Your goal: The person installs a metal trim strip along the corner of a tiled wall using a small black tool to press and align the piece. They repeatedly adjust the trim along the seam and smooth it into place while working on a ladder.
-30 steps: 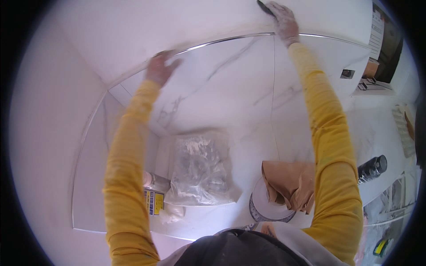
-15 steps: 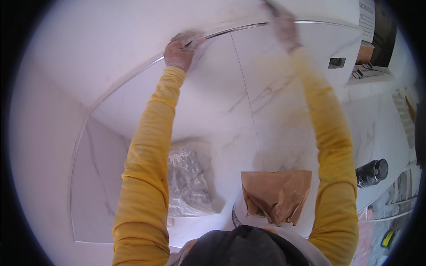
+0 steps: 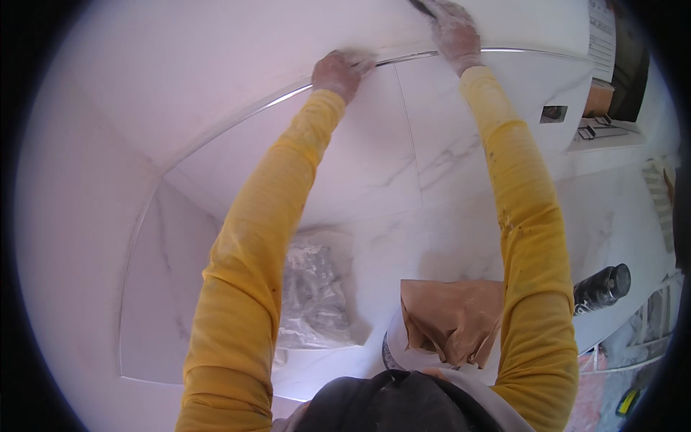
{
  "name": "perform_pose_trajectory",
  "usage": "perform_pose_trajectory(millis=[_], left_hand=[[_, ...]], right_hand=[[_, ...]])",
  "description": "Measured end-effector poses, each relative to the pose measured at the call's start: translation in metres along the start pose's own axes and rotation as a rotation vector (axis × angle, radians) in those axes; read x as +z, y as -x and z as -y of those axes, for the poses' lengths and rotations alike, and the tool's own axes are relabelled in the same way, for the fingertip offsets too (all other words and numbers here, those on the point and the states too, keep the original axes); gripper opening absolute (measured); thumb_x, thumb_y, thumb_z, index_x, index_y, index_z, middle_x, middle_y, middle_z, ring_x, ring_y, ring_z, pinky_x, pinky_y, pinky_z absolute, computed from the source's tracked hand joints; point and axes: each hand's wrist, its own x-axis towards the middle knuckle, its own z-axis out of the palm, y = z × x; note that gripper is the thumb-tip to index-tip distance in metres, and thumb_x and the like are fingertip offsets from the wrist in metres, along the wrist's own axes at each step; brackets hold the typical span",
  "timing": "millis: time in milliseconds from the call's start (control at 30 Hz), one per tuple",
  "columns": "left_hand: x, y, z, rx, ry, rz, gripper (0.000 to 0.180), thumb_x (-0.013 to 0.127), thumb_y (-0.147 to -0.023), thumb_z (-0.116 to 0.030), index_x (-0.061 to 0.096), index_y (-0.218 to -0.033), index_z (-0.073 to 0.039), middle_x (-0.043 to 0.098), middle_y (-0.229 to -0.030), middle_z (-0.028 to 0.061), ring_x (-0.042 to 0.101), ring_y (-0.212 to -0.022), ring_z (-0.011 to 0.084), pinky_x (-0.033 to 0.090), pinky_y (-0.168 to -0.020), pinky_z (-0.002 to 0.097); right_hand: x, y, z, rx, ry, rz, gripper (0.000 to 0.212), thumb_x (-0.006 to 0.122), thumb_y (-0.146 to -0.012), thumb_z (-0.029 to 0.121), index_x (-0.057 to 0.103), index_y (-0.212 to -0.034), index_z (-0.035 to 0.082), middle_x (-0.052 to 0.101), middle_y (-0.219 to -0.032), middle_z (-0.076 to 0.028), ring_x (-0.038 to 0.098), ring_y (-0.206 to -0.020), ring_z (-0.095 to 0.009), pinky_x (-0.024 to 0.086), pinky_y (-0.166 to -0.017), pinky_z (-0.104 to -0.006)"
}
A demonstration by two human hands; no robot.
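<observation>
My left hand rests at the shiny metal trim along the top edge of the white marbled wall tiles. Its fingers are bent together and slightly blurred; what they hold, if anything, I cannot make out. Farther right, my dust-covered right hand is closed around a thin dark tool, whose far end runs out of the picture. That hand is over the white wall just above the trim. Both forearms, in yellow sleeves, reach up across the tiles.
Below the tiles lie a clear plastic bag with grey-white contents and a brown paper bag. A black cylindrical container lies tilted at right. A rectangular cut-out opens in the right tile; a shelf is beyond it.
My left hand has slid to the right along the trim, closer to my right hand. The right hand, blurred before, now appears sharper and a little farther left, still with the dark tool.
</observation>
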Motion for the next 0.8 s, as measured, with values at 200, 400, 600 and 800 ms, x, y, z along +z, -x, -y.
perform_pose_trajectory(millis=[200,400,600,800], left_hand=[[0.0,-0.016,-0.06,-0.124,0.172,0.131,0.03,0.073,-0.085,-0.04,0.077,-0.108,-0.022,0.069,-0.121,0.0086,0.065,-0.106,0.0307,0.05,-0.097,0.0378],[0.033,-0.072,-0.054,0.044,0.013,0.124,0.027,0.076,-0.082,-0.041,0.079,-0.102,-0.022,0.073,-0.111,0.0074,0.066,-0.108,0.0298,0.051,-0.097,0.0365],[0.043,-0.11,-0.006,0.336,0.036,0.342,0.043,0.079,-0.077,-0.046,0.075,-0.11,-0.019,0.072,-0.113,0.0131,0.066,-0.108,0.0302,0.052,-0.096,0.0359],[0.052,-0.077,-0.103,0.006,0.037,0.166,0.038,0.078,-0.077,-0.046,0.076,-0.103,-0.018,0.071,-0.113,0.013,0.067,-0.104,0.0347,0.052,-0.094,0.0393]], right_hand=[[0.009,0.018,-0.007,0.03,-0.074,-0.126,0.047,0.059,-0.085,0.005,0.06,-0.131,0.01,0.058,-0.134,-0.015,0.048,-0.129,-0.035,0.039,-0.11,-0.0434],[0.021,0.018,-0.021,0.291,-0.043,-0.337,0.039,0.059,-0.096,0.024,0.06,-0.13,0.006,0.058,-0.133,-0.019,0.049,-0.128,-0.035,0.039,-0.109,-0.0434],[0.023,0.023,-0.028,0.499,-0.148,-0.41,0.048,0.06,-0.097,0.037,0.06,-0.128,0.0,0.059,-0.132,-0.021,0.051,-0.125,-0.037,0.04,-0.108,-0.0423],[0.016,0.024,-0.02,0.63,-0.433,-0.411,0.048,0.061,-0.096,0.035,0.059,-0.128,-0.001,0.06,-0.127,-0.02,0.053,-0.124,-0.035,0.041,-0.107,-0.0398]])
